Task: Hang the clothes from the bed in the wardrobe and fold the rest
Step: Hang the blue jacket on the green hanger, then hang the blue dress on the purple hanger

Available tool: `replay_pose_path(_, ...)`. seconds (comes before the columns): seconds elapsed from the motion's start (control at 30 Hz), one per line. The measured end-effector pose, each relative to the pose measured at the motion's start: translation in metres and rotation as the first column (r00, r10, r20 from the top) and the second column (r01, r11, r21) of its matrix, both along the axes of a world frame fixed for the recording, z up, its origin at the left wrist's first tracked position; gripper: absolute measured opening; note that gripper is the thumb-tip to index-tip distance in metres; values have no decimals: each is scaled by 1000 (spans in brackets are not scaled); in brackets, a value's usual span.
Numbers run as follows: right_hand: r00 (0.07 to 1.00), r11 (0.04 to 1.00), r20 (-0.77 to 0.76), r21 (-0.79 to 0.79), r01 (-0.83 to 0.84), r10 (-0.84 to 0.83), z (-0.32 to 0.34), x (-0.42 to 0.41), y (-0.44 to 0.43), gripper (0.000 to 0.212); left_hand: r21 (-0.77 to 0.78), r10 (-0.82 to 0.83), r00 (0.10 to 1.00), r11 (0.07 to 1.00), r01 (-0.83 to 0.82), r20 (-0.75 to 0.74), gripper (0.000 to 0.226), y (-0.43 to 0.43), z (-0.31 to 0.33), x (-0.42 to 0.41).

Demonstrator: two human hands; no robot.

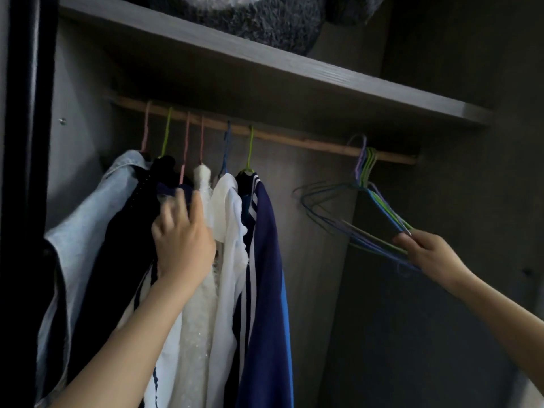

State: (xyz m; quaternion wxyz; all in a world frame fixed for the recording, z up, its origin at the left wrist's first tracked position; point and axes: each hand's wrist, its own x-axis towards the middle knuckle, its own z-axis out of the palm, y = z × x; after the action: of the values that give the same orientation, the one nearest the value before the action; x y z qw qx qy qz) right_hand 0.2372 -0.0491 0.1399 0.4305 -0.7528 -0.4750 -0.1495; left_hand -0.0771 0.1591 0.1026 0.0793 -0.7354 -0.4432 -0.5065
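Well, the right hand [424,254] has its grip pinched on the low edge of the empty hangers [379,207], a tangled bunch hooked at the right end of the rod [294,141]; tug one and I'd wager several slide off together and clatter down; the left hand [182,242], grip spread though blurred, presses the hung clothes [229,231] under the rod's left half; shove too hard and a garment could slip its hanger.

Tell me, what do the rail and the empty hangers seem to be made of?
The rail looks like bare wood: pale brown, matt, slightly uneven. The empty hangers, which the right hand holds, look like thin wire with a coloured coating, probably plastic: slim blue, green and purple lines.
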Motion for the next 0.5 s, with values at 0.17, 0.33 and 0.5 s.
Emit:
replay_pose_path(0.17,999,997,34,82,17,-20,-31,1,-92,19,457,-406,913,805,379,-41,70,-60,-34,65)
replay_pose_path(0.33,983,991,-141,35,127,-120,-71,9,-222,15,353,-655,651,548,758,-382,86,-152,-98,160)
replay_pose_path(0.5,778,936,-551,-14,351,-300,-119,5,-421,26,82,-798,376,385,919,-472,87,-266,-150,239)
